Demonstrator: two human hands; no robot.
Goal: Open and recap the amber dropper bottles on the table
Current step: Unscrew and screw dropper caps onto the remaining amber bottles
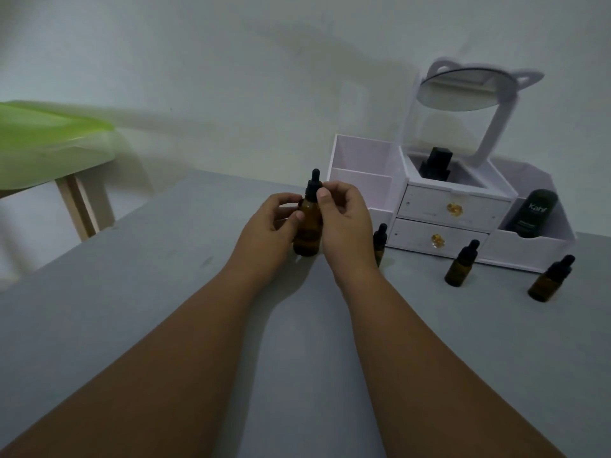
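Observation:
A large amber dropper bottle [308,236] stands on the grey table [165,309] between my hands. My left hand [267,231] grips its body from the left. My right hand [344,223] pinches its black dropper cap [312,186] with thumb and fingers; the cap sits on the neck. Three small amber dropper bottles with black caps stand to the right: one [379,241] partly behind my right wrist, one [461,263] in front of the drawers, and one [549,279] furthest right.
A white cosmetic organiser [446,213] with two drawers, a round mirror [468,90] and open compartments stands at the back right against the wall. It holds a dark Kahf tube [532,213] and a black bottle [436,163]. A green-topped stool [49,143] stands left of the table.

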